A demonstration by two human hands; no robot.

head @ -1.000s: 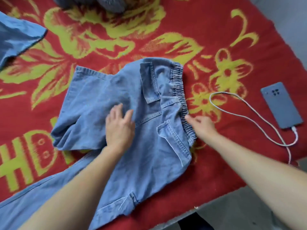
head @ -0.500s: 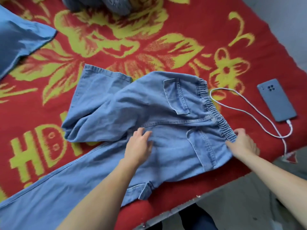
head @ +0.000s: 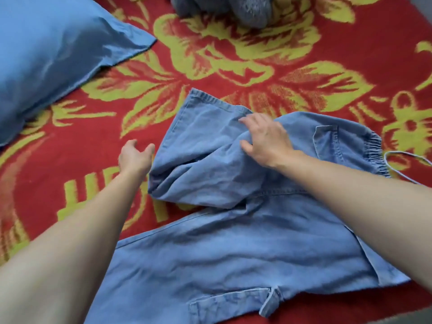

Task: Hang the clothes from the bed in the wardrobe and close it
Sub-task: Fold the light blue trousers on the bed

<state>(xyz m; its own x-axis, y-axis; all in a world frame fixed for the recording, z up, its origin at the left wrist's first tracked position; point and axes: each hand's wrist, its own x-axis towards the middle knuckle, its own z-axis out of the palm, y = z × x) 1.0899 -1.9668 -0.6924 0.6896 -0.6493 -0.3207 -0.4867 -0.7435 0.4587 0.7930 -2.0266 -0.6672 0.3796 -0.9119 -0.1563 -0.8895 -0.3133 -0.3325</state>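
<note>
Our left hand (head: 135, 156) hovered at centre left of the frame, fingers loosely spread and holding nothing, just beside the edge of the jeans (head: 233, 249). Our right hand (head: 265, 139), a little above centre, rested palm down on the denim with its fingers splayed wide across a folded-back leg.

The jeans were light blue and soft, wrinkled. They lay flat on the bed, filling the centre and lower part of the frame. One leg was doubled up toward the middle, and the other ran off to the lower left. An elastic waistband (head: 376, 155) and a back pocket (head: 327, 142) showed at the right.

Under them lay a red bedspread (head: 70, 160) with yellow-green flowers. A blue pillow (head: 58, 54) sat at the upper left, a grey fuzzy bundle (head: 233, 8) at the top centre, and a white cable (head: 402, 164) touched the waistband at the right edge.
</note>
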